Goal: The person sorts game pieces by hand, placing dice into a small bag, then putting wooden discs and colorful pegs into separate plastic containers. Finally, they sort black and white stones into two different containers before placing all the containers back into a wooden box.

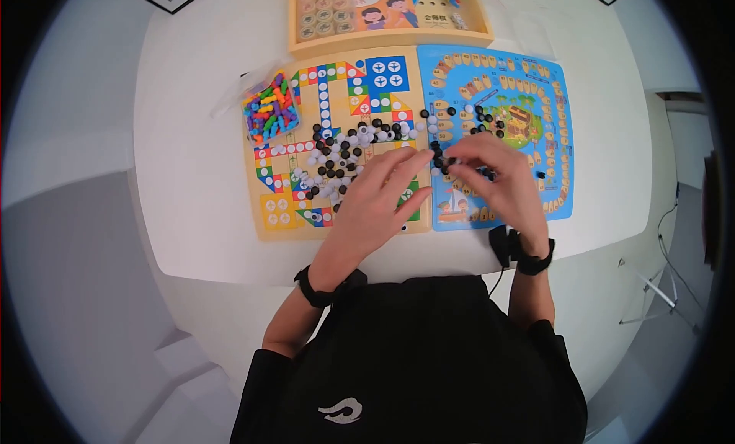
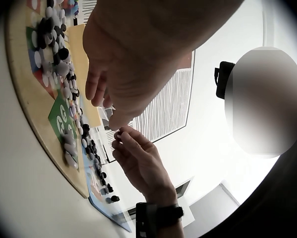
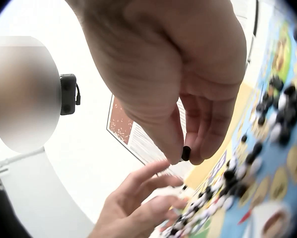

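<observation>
My right hand (image 1: 505, 176) pinches a black go stone (image 3: 186, 153) between thumb and fingertips, above the board's blue half (image 1: 565, 122). Beside it, my left hand (image 1: 375, 207) reaches in from the left. Its fingers are extended, with nothing visible between them, and they point toward the right fingertips. Mixed black and white stones (image 1: 329, 172) lie scattered over the colourful left half of the board (image 1: 344, 234). More of them, mostly black, lie on the blue half around the right hand. Part of that group is hidden under the hand.
A clear box of coloured pegs (image 1: 269, 111) stands on the board's upper left. Behind the board, a wooden tray (image 1: 390, 43) holds round wooden pieces and printed cards. All of this sits on a white table (image 1: 199, 184).
</observation>
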### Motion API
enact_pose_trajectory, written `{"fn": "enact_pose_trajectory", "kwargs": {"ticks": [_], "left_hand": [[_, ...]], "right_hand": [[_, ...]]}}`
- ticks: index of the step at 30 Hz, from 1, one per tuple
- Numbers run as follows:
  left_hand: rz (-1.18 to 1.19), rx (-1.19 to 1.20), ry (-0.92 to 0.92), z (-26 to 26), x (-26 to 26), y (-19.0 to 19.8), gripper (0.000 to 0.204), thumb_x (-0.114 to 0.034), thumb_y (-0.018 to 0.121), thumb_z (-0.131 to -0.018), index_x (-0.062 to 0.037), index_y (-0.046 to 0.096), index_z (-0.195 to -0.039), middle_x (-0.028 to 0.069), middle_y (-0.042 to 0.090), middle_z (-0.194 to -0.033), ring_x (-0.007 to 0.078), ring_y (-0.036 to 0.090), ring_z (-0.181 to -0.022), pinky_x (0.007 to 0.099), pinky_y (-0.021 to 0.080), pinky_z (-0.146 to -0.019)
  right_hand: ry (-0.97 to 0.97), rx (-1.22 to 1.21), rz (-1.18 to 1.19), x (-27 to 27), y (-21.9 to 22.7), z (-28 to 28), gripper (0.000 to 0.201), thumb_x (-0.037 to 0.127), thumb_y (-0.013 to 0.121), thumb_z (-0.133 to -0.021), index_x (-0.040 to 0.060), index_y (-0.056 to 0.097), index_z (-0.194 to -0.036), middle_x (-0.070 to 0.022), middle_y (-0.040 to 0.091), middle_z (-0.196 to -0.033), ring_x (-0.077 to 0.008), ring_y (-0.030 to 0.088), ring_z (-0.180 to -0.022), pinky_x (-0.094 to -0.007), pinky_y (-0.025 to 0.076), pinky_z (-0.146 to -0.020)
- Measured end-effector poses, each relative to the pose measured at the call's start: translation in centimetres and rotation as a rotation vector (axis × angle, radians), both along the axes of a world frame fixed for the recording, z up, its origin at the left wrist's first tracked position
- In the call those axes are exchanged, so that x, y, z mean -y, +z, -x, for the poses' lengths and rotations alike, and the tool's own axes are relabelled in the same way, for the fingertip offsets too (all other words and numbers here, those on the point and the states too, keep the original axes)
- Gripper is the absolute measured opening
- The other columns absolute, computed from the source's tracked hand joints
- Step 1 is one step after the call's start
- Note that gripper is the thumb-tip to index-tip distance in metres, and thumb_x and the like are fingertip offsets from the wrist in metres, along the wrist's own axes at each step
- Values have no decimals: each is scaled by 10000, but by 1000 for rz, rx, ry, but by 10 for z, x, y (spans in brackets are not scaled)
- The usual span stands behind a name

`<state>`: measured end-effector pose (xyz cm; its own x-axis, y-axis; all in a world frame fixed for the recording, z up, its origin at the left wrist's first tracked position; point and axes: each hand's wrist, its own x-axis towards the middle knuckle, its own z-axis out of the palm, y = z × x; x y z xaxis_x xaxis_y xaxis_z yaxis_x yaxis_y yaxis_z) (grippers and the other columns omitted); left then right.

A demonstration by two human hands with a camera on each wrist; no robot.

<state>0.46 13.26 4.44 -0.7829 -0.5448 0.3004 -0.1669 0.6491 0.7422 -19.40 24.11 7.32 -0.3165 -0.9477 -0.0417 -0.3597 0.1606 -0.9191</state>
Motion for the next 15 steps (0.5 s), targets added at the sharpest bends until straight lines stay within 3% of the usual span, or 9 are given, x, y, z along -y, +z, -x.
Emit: {"fn": "enact_pose_trajectory", "kwargs": {"ticks": [1,3,7,10,12,13,15], "left_hand": [[31,-23,-7,2,0,-3,538,-125,802,-871,-92,627,-1379,108,659,-1196,274,671,-1049,383,574,-866],[-1,-19,11,3,-2,-10,556,-120,801,-870,-96,619,-1394,107,672,-1182,266,683,-1036,372,582,-849],[72,-50,34,6,1,-14,509,-84,793,-859,-83,658,-1349,102,717,-1110,256,716,-970,355,601,-787],[107,-101,41,12,0,-19,378,-61,789,-862,-54,720,-1234,95,741,-1054,260,730,-926,356,601,-761],[77,-64,43,17,2,-13,305,-60,795,-868,-39,738,-1167,95,751,-1029,257,735,-907,351,600,-752],[60,-48,66,18,2,-9,249,-10,802,-865,-41,772,-1109,93,773,-1012,242,743,-886,328,594,-750],[49,-28,70,12,3,-11,256,-6,803,-862,-35,768,-1114,98,773,-1007,242,742,-882,325,591,-748]], "right_hand": [[11,-2,-1,4,-4,-8,236,-4,768,-896,-6,734,-1130,-104,714,-1065,-189,725,-860,-300,576,-757],[18,283,2,8,-16,-21,258,6,782,-897,-4,730,-1150,-100,718,-1075,-179,731,-895,-289,581,-775],[-33,295,21,5,-20,-25,271,22,788,-900,-6,723,-1161,-105,721,-1089,-178,737,-903,-295,588,-789],[-30,260,-76,-3,-7,-22,309,53,805,-885,8,723,-1179,-113,720,-1134,-226,733,-971,-336,585,-833],[-93,-197,34,-14,3,-17,349,87,832,-850,25,730,-1178,-121,708,-1182,-290,705,-1063,-384,568,-888],[-132,-252,21,-30,5,-6,392,100,848,-819,41,730,-1188,-125,695,-1216,-332,671,-1127,-408,551,-920],[-224,-388,-109,-73,8,15,425,106,858,-811,49,726,-1211,-112,679,-1243,-308,674,-1120,-393,560,-901]]}}
